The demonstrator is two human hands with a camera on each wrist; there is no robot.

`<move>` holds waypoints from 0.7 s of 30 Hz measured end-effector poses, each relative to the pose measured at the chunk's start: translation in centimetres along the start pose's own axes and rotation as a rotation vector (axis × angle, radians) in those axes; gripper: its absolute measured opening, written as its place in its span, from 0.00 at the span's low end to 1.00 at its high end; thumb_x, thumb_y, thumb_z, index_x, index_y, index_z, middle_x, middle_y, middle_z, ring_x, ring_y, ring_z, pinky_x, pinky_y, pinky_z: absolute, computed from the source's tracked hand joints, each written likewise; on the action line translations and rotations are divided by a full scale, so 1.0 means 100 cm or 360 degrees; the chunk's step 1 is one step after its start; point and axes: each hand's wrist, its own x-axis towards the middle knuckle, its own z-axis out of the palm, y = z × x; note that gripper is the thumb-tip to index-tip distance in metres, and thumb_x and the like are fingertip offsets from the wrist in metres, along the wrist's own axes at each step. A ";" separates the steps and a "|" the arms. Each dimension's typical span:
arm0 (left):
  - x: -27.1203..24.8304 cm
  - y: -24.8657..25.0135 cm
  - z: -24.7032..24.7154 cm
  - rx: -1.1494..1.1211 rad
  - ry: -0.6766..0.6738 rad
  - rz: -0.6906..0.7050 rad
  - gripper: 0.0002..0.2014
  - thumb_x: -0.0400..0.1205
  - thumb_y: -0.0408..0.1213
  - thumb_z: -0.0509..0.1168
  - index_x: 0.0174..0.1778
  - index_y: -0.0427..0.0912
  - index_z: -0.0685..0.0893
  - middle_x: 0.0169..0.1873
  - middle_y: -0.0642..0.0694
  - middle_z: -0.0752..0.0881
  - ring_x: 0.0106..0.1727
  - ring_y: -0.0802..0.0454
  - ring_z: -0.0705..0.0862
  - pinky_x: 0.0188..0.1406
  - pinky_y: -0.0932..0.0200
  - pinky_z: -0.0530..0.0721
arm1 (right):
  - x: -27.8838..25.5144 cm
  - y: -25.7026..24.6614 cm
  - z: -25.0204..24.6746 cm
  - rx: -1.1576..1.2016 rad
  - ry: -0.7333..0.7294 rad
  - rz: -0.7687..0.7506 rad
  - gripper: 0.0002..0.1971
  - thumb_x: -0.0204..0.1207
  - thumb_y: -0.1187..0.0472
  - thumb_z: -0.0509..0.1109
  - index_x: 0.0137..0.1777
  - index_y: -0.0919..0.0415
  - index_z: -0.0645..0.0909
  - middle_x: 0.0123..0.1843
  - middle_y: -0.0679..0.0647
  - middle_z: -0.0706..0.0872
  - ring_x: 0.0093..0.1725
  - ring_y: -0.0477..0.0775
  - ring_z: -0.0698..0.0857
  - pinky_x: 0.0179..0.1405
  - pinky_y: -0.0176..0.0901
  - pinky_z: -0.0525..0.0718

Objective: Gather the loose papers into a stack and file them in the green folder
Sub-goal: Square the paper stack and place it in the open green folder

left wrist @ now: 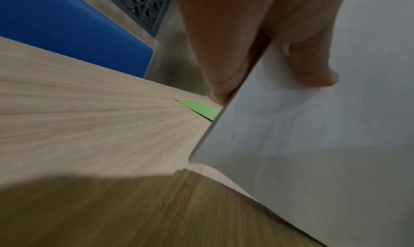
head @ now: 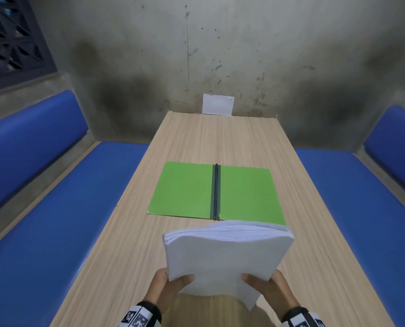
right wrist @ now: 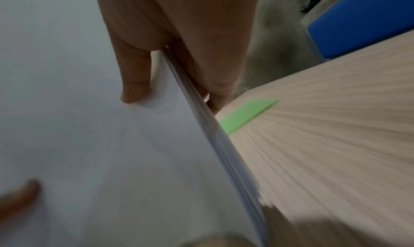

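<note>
The tabletop (head: pixel 220 142) carried the green folder (head: pixel 185 190), lying open. Just nearer us, above it, we held the paper stack (head: pixel 225 256); our left hand (head: pixel 166 286) and right hand (head: pixel 270 289) each pinched a near corner, thumbs on top.

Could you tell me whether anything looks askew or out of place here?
Only slightly: the paper stack, held by the left hand and right hand, has fanned, uneven far edges. The green folder lies open and flat on the table.

Paper stack (head: pixel 225 258) hides green folder (head: pixel 185 190) near-right corner & both hands' fingers; wrist views blurred.
</note>
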 end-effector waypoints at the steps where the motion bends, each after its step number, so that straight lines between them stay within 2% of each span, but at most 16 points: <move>1: 0.001 -0.001 0.000 -0.0002 0.0014 0.0006 0.13 0.68 0.20 0.73 0.23 0.42 0.89 0.21 0.52 0.90 0.25 0.64 0.86 0.23 0.71 0.82 | -0.002 -0.006 -0.001 -0.0009 0.0011 -0.0038 0.10 0.65 0.77 0.78 0.39 0.61 0.87 0.29 0.47 0.93 0.31 0.42 0.88 0.27 0.29 0.84; 3: 0.001 -0.001 0.000 0.0024 0.0034 0.0009 0.11 0.67 0.22 0.74 0.22 0.42 0.89 0.21 0.52 0.89 0.25 0.64 0.86 0.24 0.71 0.82 | -0.007 -0.024 -0.001 0.0093 0.0034 -0.0163 0.15 0.63 0.75 0.79 0.46 0.60 0.85 0.33 0.45 0.94 0.32 0.39 0.90 0.29 0.29 0.86; 4: 0.001 -0.001 -0.001 0.0047 0.0049 0.0002 0.09 0.66 0.24 0.75 0.23 0.41 0.89 0.21 0.52 0.89 0.25 0.63 0.85 0.24 0.72 0.81 | -0.011 -0.034 0.001 0.0220 0.0041 -0.0251 0.18 0.60 0.70 0.82 0.49 0.59 0.84 0.37 0.46 0.94 0.35 0.39 0.91 0.31 0.29 0.86; 6: 0.002 -0.001 -0.001 0.0078 0.0044 -0.0006 0.07 0.67 0.23 0.76 0.28 0.38 0.88 0.21 0.52 0.89 0.25 0.61 0.85 0.24 0.71 0.81 | -0.019 -0.056 0.004 0.0450 0.0057 -0.0430 0.31 0.51 0.49 0.87 0.54 0.57 0.82 0.45 0.52 0.94 0.42 0.43 0.92 0.36 0.31 0.88; 7: 0.001 0.001 -0.001 0.0074 0.0050 0.0000 0.07 0.68 0.22 0.75 0.31 0.37 0.88 0.21 0.52 0.89 0.26 0.61 0.86 0.24 0.71 0.81 | -0.023 -0.066 0.007 0.0528 0.0057 -0.0488 0.34 0.51 0.42 0.84 0.55 0.58 0.82 0.47 0.55 0.94 0.43 0.45 0.91 0.37 0.33 0.88; 9: -0.001 0.008 0.001 0.0130 0.0085 0.0065 0.07 0.67 0.24 0.76 0.34 0.39 0.87 0.22 0.57 0.90 0.26 0.63 0.87 0.23 0.73 0.80 | -0.028 -0.083 0.014 0.0590 0.0104 -0.0548 0.38 0.49 0.30 0.78 0.51 0.60 0.83 0.43 0.54 0.93 0.39 0.44 0.89 0.34 0.33 0.86; 11: -0.004 0.018 0.001 0.0171 0.0147 0.0185 0.10 0.64 0.29 0.80 0.35 0.42 0.86 0.24 0.63 0.90 0.28 0.65 0.87 0.23 0.74 0.80 | -0.028 -0.091 0.022 0.0532 0.0261 -0.0525 0.42 0.40 0.21 0.74 0.43 0.58 0.83 0.34 0.50 0.89 0.32 0.44 0.85 0.28 0.34 0.82; 12: -0.007 0.027 0.002 0.0111 0.0160 0.0250 0.13 0.61 0.32 0.81 0.36 0.42 0.87 0.26 0.61 0.91 0.29 0.64 0.88 0.24 0.73 0.81 | -0.028 -0.093 0.026 0.0507 0.0333 -0.0511 0.40 0.39 0.21 0.73 0.39 0.56 0.83 0.31 0.50 0.87 0.30 0.46 0.83 0.27 0.35 0.81; 13: -0.012 0.035 0.003 0.0019 0.0175 0.0321 0.16 0.57 0.35 0.82 0.38 0.42 0.88 0.30 0.58 0.92 0.31 0.63 0.89 0.26 0.72 0.82 | -0.027 -0.093 0.029 0.0489 0.0376 -0.0507 0.35 0.43 0.23 0.74 0.36 0.55 0.83 0.30 0.51 0.86 0.30 0.48 0.82 0.27 0.35 0.79; 14: -0.016 0.044 0.005 -0.0072 0.0188 0.0404 0.19 0.55 0.39 0.81 0.41 0.42 0.88 0.33 0.56 0.93 0.34 0.61 0.90 0.28 0.71 0.83 | -0.026 -0.094 0.032 0.0506 0.0424 -0.0503 0.28 0.52 0.28 0.75 0.32 0.54 0.83 0.30 0.52 0.85 0.31 0.51 0.81 0.29 0.36 0.78; 16: -0.026 0.065 0.009 -0.0212 0.0210 0.0559 0.28 0.50 0.49 0.82 0.45 0.44 0.87 0.38 0.54 0.93 0.39 0.59 0.90 0.31 0.70 0.85 | -0.023 -0.093 0.034 0.0543 0.0510 -0.0515 0.14 0.70 0.47 0.74 0.28 0.53 0.82 0.30 0.52 0.83 0.34 0.55 0.80 0.31 0.38 0.77; 17: -0.028 0.071 0.010 -0.0260 0.0239 0.0622 0.33 0.47 0.58 0.81 0.45 0.45 0.87 0.39 0.55 0.93 0.39 0.59 0.90 0.32 0.69 0.86 | -0.021 -0.091 0.034 0.0529 0.0545 -0.0520 0.14 0.74 0.55 0.72 0.26 0.53 0.81 0.29 0.52 0.82 0.35 0.55 0.79 0.32 0.39 0.76; 19: -0.029 0.081 0.011 -0.0279 0.0350 0.0704 0.37 0.45 0.72 0.73 0.43 0.49 0.86 0.37 0.55 0.92 0.37 0.62 0.89 0.33 0.69 0.86 | -0.018 -0.089 0.032 0.0508 0.0582 -0.0520 0.17 0.76 0.62 0.71 0.25 0.52 0.82 0.31 0.53 0.80 0.36 0.55 0.77 0.35 0.42 0.73; 21: -0.028 0.085 0.014 -0.0285 0.0472 0.0724 0.29 0.50 0.70 0.71 0.35 0.50 0.87 0.30 0.54 0.90 0.31 0.61 0.85 0.29 0.71 0.83 | -0.016 -0.086 0.029 0.0481 0.0610 -0.0516 0.18 0.76 0.64 0.70 0.24 0.49 0.82 0.32 0.52 0.79 0.37 0.54 0.75 0.37 0.44 0.70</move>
